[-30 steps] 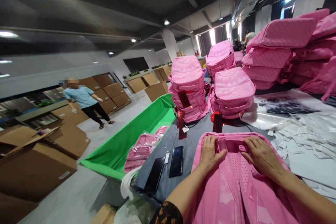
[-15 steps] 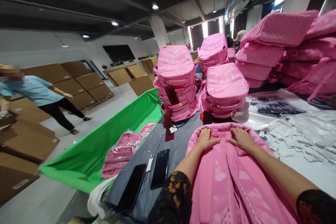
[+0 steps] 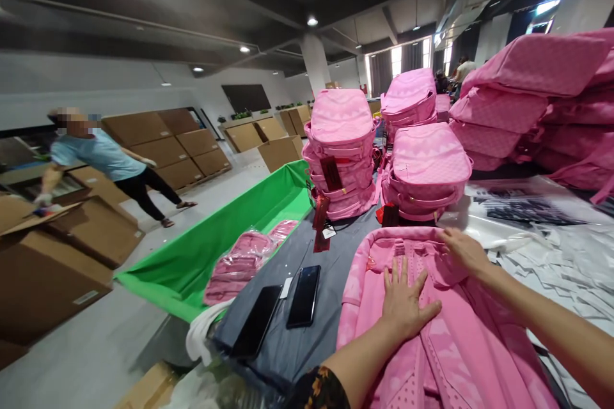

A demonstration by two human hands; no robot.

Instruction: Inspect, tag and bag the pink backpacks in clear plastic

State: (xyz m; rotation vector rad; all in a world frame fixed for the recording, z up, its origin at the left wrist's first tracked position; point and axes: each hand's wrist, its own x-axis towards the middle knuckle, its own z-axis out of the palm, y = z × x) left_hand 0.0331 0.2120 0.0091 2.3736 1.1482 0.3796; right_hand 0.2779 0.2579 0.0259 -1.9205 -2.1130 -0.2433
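A pink backpack (image 3: 472,345) lies in front of me with its strap side up, its top end away from me. My left hand (image 3: 405,299) rests flat on the straps, fingers spread and empty. At the upper right edge of the bag, my right hand (image 3: 463,252) has its fingers curled over the rim; the fingertips are partly hidden. Just beyond stands a stack of pink backpacks (image 3: 426,156) with dark red tags. A taller stack (image 3: 341,116) is to its left.
Two black phones (image 3: 304,296) lie on the grey cover (image 3: 268,358). Left of it, a green bin (image 3: 192,275) holds plastic-wrapped pink items (image 3: 240,262). White paper slips (image 3: 551,281) and plastic bags spread on the right. A person in blue (image 3: 108,153) stands among cardboard boxes (image 3: 52,275).
My left hand has moved from the handle area down onto the straps and spread open. My right hand has shifted to the bag's upper right edge. My view has turned left.
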